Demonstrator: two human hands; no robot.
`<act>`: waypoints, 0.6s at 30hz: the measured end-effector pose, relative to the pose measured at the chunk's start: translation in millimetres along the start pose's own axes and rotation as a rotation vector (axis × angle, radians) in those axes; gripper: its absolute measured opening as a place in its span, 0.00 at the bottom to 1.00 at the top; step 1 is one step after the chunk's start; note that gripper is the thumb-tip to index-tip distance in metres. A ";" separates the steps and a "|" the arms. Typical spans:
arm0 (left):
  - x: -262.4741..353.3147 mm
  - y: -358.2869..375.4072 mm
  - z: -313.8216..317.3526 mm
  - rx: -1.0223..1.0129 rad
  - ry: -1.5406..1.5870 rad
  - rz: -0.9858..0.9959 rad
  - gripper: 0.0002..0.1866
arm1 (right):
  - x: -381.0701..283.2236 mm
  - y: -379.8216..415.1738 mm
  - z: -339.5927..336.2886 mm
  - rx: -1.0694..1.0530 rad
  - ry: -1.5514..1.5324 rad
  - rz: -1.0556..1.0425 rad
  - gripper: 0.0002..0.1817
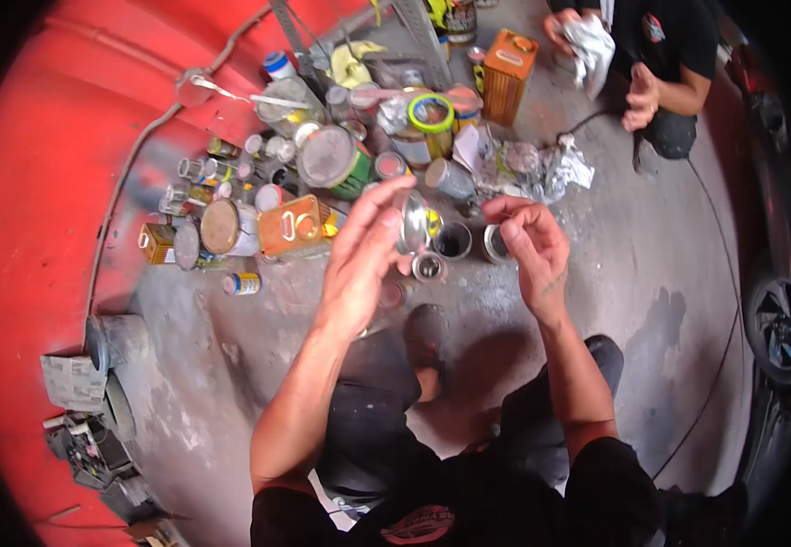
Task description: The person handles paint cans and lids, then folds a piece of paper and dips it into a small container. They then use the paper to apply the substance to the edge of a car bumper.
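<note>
My left hand (pixel 359 260) is raised at the centre, its fingers and thumb closed on a shiny round metal lid (pixel 411 221), tilted on edge. To the right, my right hand (pixel 534 251) has curled fingers near the rim of a small can (pixel 496 243); whether it grips the can or something small is hidden. Between the hands, an open can with a dark inside (pixel 453 241) stands on the floor, with a smaller open tin (pixel 428 266) just in front of it.
Many paint cans and tins cover the floor ahead, including a green can (pixel 333 159), an orange rectangular tin (pixel 290 225) and a tall orange tin (pixel 509 77). Crumpled foil (pixel 567 169) lies right of them. Another person (pixel 678 82) crouches at upper right, holding a white cloth (pixel 589 50).
</note>
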State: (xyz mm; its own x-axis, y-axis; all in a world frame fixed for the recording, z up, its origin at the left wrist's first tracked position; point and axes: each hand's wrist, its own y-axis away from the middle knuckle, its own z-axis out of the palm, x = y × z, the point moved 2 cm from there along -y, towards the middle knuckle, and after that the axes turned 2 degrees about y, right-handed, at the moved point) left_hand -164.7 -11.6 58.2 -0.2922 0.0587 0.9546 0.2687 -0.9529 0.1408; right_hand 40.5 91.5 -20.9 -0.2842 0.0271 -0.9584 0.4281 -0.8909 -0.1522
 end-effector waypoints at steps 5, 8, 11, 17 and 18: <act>4.0 -1.1 -2.0 0.117 -0.143 0.042 0.23 | 109.3 22.3 -116.4 0.151 0.539 0.346 0.13; 2.9 -2.4 0.4 0.145 -0.176 0.015 0.23 | 195.4 48.3 -171.5 0.037 0.922 0.178 0.54; 2.9 -3.4 9.4 0.155 -0.181 0.001 0.24 | 264.9 76.6 -174.0 -0.057 0.942 0.050 0.70; -3.1 -2.3 10.2 0.127 -0.055 -0.087 0.23 | 267.2 53.9 -118.4 0.112 0.567 0.096 0.76; -4.1 -0.7 9.4 0.095 -0.011 -0.105 0.25 | 282.6 52.6 -121.1 0.155 0.568 0.054 0.71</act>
State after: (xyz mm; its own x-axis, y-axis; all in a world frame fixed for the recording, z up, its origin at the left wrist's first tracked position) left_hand -155.0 -8.4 56.7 -0.3135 0.1605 0.9359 0.3234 -0.9086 0.2641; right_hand 86.6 107.3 -329.0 0.2569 0.1807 -0.9494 0.2864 -0.9525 -0.1038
